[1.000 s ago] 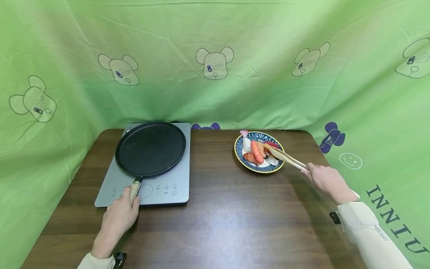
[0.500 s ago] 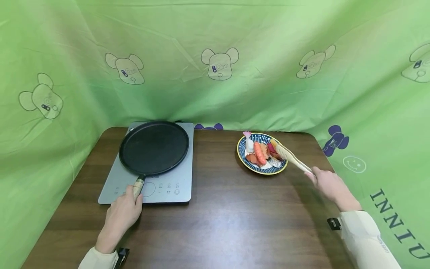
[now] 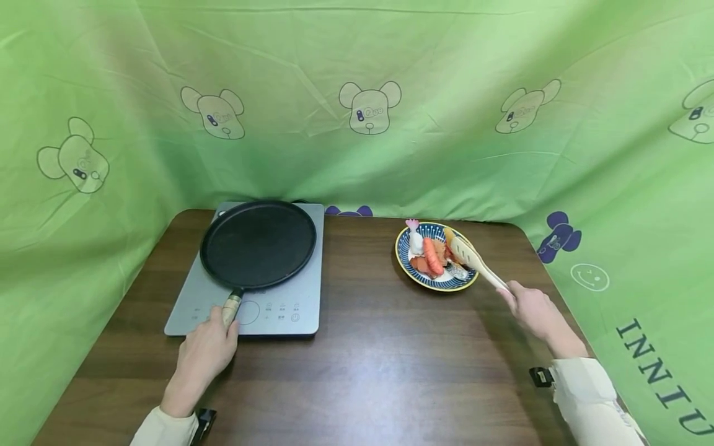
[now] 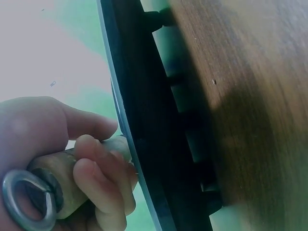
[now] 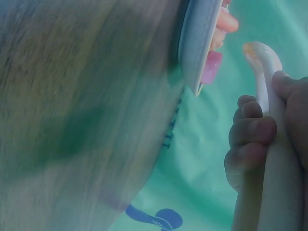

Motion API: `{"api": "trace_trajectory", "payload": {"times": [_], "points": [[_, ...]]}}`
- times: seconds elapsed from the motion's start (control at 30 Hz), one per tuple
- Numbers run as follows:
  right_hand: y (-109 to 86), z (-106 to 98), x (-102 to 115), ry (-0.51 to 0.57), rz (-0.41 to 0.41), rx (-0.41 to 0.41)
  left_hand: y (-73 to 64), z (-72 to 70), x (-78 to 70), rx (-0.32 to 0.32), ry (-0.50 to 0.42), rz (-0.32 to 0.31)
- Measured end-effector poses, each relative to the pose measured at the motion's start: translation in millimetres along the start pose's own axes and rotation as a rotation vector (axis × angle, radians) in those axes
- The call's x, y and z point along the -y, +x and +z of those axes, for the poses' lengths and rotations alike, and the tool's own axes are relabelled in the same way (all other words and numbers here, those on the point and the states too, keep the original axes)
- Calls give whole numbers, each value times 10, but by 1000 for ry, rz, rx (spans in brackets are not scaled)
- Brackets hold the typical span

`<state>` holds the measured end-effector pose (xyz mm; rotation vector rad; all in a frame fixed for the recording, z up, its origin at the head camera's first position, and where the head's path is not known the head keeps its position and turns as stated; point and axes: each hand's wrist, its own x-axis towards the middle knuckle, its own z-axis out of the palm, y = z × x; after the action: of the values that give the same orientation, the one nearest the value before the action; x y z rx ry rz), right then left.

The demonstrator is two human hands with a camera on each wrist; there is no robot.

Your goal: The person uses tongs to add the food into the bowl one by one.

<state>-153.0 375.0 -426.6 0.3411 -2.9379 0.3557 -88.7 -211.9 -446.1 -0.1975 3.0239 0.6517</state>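
My left hand [image 3: 206, 350] grips the wooden handle [image 3: 230, 308] of a flat black pan [image 3: 259, 244]. The pan sits on a grey induction cooker [image 3: 304, 291]. In the left wrist view, fingers wrap the handle [image 4: 65, 175] near its metal ring. My right hand [image 3: 541, 316] holds cream-coloured tongs [image 3: 474, 257], their slotted head over the right side of a blue-patterned plate [image 3: 404, 263]. At the tongs' tips is a yellow-orange piece [image 3: 449, 235], mostly covered by the head. In the right wrist view, the tongs [image 5: 279, 159] appear raised clear of the plate [image 5: 197, 48].
On the plate lie several food pieces: a red-orange sausage-like piece [image 3: 432, 256], a white piece with a pink tail [image 3: 415, 240], a brown-red piece [image 3: 421, 265] and a silvery piece [image 3: 457, 271]. The wooden table [image 3: 357, 347] meets green cloth [image 3: 290, 148] at the back and sides.
The tongs have risen off the food and turned, showing their slotted face, with the yellow-orange piece at their tips. The left hand keeps its grip on the pan handle; the head view has shifted slightly.
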Motion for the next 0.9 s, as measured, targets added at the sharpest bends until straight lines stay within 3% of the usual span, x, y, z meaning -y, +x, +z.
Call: {"api": "trace_trajectory", "payload": {"times": [0.43, 0.9], "points": [[120, 5, 202, 42, -48, -18, 5, 1, 3, -3, -6, -3], [372, -40, 576, 52, -136, -16, 8, -13, -4, 11, -1, -6]]}}
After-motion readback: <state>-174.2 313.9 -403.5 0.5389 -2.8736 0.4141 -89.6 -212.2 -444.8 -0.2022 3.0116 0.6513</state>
